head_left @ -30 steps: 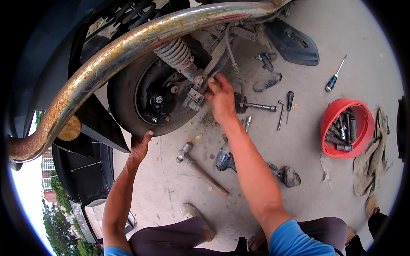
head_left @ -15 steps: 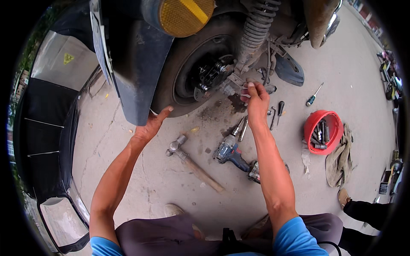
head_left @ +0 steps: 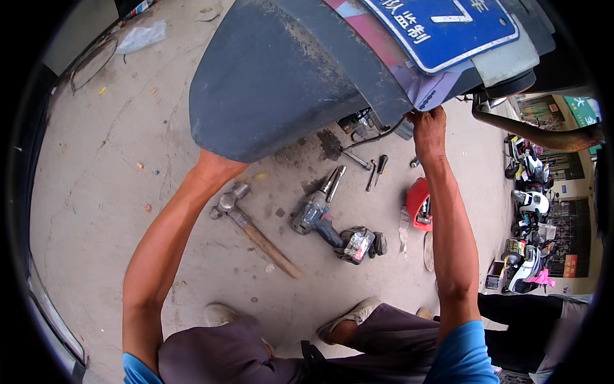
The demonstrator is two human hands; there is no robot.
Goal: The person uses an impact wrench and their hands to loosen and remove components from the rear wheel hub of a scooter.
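Note:
A dark grey rear mudguard (head_left: 268,83) fills the top of the view, with a blue number plate (head_left: 448,56) beside it. My left hand (head_left: 220,166) reaches beneath the mudguard's lower edge, where its fingers are hidden. Below the plate, my right hand (head_left: 430,131) has curled fingers at the underside of the bodywork; what they grip is hidden. A dark cable (head_left: 378,137) runs close to that hand. The wheel is covered by the mudguard. On the ground between my forearms lie a wooden-handled ball-peen hammer (head_left: 256,233) and a cordless impact wrench (head_left: 318,219).
A dark-handled screwdriver (head_left: 382,164) and a small metal tool (head_left: 371,176) lie past the wrench. A red bowl-like container (head_left: 417,201) of sockets stands partly behind my right forearm. Parked scooters (head_left: 531,203) line the right, and a person's black-trousered leg (head_left: 511,310) is lower right.
The view has shifted over the mudguard, hiding the wheel and shock absorber. My right hand has left the axle area and is now under the plate. My left hand has gone under the mudguard.

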